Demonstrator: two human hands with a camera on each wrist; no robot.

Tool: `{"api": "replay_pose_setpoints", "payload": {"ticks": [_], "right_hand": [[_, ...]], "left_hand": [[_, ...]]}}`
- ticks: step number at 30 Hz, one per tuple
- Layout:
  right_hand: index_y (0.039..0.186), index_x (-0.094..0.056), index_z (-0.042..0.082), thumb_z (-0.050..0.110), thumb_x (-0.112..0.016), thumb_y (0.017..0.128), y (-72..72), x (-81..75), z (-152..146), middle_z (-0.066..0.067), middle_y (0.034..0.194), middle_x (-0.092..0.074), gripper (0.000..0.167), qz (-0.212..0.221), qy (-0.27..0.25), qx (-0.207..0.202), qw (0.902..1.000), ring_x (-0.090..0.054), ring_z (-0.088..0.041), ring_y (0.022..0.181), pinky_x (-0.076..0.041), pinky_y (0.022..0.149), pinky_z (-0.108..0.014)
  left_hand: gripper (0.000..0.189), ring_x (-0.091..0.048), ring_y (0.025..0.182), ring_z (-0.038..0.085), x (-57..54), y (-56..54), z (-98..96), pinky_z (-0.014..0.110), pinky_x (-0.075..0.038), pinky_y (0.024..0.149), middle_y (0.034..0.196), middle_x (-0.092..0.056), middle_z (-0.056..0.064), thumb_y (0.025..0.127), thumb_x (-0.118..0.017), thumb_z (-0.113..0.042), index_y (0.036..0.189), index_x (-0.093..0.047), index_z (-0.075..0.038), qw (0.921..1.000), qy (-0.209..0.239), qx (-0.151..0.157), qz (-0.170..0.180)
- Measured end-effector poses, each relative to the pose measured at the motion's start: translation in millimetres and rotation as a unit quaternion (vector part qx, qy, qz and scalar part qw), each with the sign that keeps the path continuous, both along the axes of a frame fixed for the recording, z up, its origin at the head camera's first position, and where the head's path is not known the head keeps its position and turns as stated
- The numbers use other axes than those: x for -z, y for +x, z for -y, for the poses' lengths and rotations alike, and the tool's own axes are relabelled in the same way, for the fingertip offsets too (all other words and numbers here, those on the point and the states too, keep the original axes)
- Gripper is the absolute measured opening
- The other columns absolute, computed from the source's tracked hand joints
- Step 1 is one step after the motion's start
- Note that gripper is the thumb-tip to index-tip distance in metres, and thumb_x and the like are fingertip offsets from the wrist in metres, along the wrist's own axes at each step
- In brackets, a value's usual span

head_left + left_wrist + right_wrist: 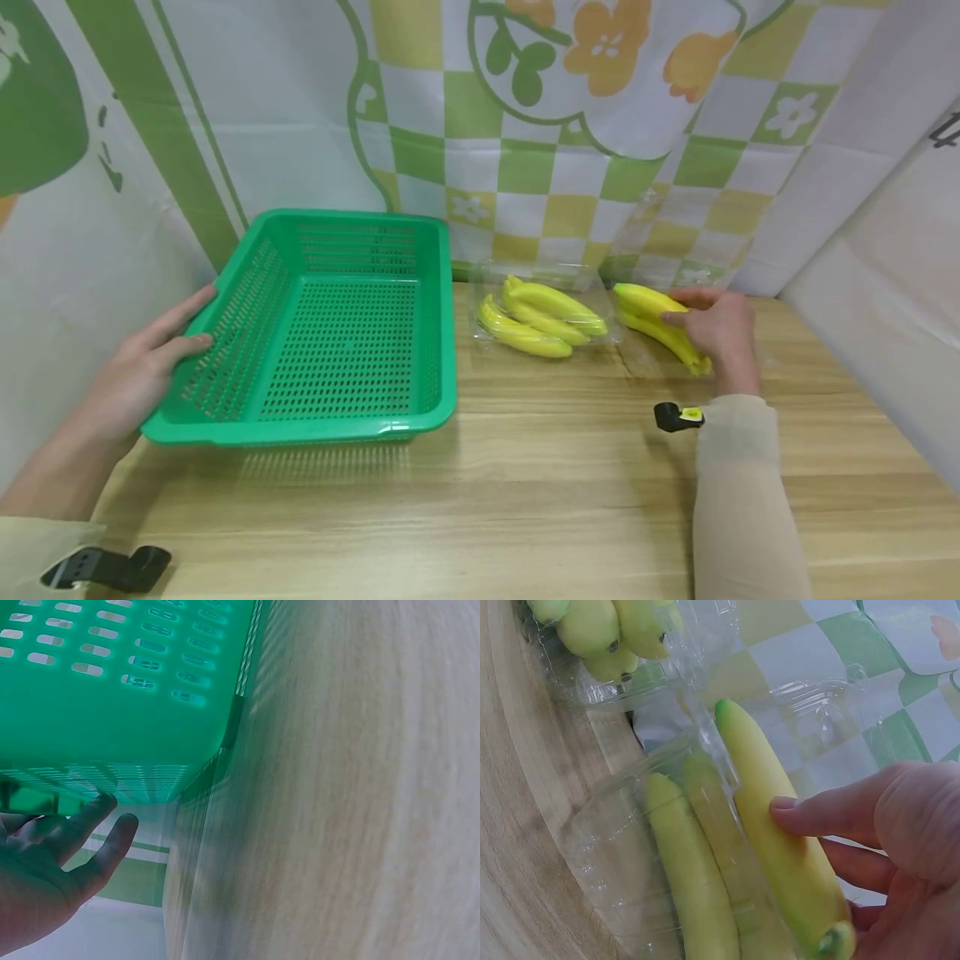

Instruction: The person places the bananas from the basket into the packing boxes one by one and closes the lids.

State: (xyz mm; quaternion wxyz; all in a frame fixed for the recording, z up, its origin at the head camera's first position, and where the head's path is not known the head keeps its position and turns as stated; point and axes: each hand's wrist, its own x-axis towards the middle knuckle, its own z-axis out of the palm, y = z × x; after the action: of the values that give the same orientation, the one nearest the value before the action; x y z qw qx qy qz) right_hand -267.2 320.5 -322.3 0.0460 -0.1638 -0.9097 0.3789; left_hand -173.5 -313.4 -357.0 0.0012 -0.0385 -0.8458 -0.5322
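Observation:
My left hand (138,375) grips the left rim of a green plastic basket (431,333), thumb over the rim; the basket has slotted walls and holds nothing. In the right wrist view, my right hand (877,847) pinches a yellow banana (772,817) with a green tip. That banana is at the rim of a clear plastic box (615,877), where more bananas (686,870) lie side by side. Next to it on the left, a second clear box (487,271) contains several bananas (543,317). Part of the held banana is behind my fingers.
The wooden table (525,500) runs up to a checked, flower-printed cloth (525,158) behind the basket and boxes. A white wall (885,275) rises at the right side. Another pale wall panel (142,242) stands close by the left hand.

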Motion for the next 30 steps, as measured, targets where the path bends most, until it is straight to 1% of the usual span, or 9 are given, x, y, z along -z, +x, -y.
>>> {"api": "replay_pose_setpoints", "payload": {"ticks": [6,10,15,22,27,30], "right_hand": [[0.145,-0.066,0.011,0.022,-0.077,0.098,0.6,1.1,-3,-0.016,0.160,-0.054,0.050,0.028,0.008,-0.012,0.9995,-0.042,-0.043,0.152,-0.040,0.122,-0.057],[0.147,-0.065,0.012,0.022,-0.077,0.098,0.0,2.8,-4,-0.015,0.163,-0.051,0.051,0.032,0.001,-0.003,0.9995,-0.042,-0.041,0.151,-0.042,0.120,-0.054],[0.146,-0.066,0.012,0.024,-0.077,0.098,-2.4,6.4,-4,-0.016,0.159,-0.056,0.051,0.026,0.008,0.004,0.9996,-0.045,-0.041,0.149,-0.043,0.119,-0.053],[0.144,-0.068,0.011,0.028,-0.076,0.099,-5.7,13.3,-3,-0.018,0.148,-0.065,0.048,0.007,0.043,0.006,0.9990,-0.050,-0.041,0.145,-0.045,0.117,-0.054],[0.142,-0.068,0.009,0.028,-0.075,0.099,-8.2,16.6,-3,-0.019,0.144,-0.067,0.048,-0.008,0.063,0.008,0.9980,-0.051,-0.042,0.143,-0.042,0.119,-0.053],[0.142,-0.069,0.009,0.027,-0.074,0.100,-9.4,18.2,-2,-0.019,0.143,-0.067,0.047,-0.013,0.065,0.006,0.9978,-0.052,-0.041,0.143,-0.042,0.119,-0.053]], "left_hand": [[0.060,0.019,0.163,0.036,0.4,-0.1,-0.3,0.077,0.021,0.120,0.175,-0.001,-0.022,0.117,-0.038,-0.035,0.171,-0.013,-0.034,1.0000,0.001,0.003,-0.003],[0.060,0.018,0.163,0.034,0.0,-0.5,-0.8,0.075,0.020,0.121,0.175,-0.002,-0.023,0.117,-0.039,-0.035,0.171,-0.014,-0.034,1.0000,0.004,0.001,-0.002],[0.060,0.018,0.163,0.035,0.2,-0.5,-0.9,0.075,0.021,0.121,0.175,-0.001,-0.021,0.117,-0.039,-0.035,0.171,-0.014,-0.034,1.0000,0.006,0.002,-0.002],[0.060,0.018,0.164,0.034,0.9,-0.3,-0.5,0.074,0.021,0.122,0.175,-0.002,-0.022,0.117,-0.039,-0.035,0.171,-0.014,-0.034,1.0000,0.008,0.003,-0.003],[0.060,0.017,0.164,0.035,0.6,-0.5,-0.3,0.074,0.020,0.122,0.175,-0.003,-0.023,0.116,-0.040,-0.035,0.171,-0.015,-0.035,1.0000,0.005,-0.001,-0.003],[0.060,0.018,0.163,0.035,0.5,0.0,0.2,0.074,0.020,0.122,0.175,-0.002,-0.022,0.116,-0.039,-0.035,0.171,-0.014,-0.035,1.0000,0.005,0.000,-0.002]]}}
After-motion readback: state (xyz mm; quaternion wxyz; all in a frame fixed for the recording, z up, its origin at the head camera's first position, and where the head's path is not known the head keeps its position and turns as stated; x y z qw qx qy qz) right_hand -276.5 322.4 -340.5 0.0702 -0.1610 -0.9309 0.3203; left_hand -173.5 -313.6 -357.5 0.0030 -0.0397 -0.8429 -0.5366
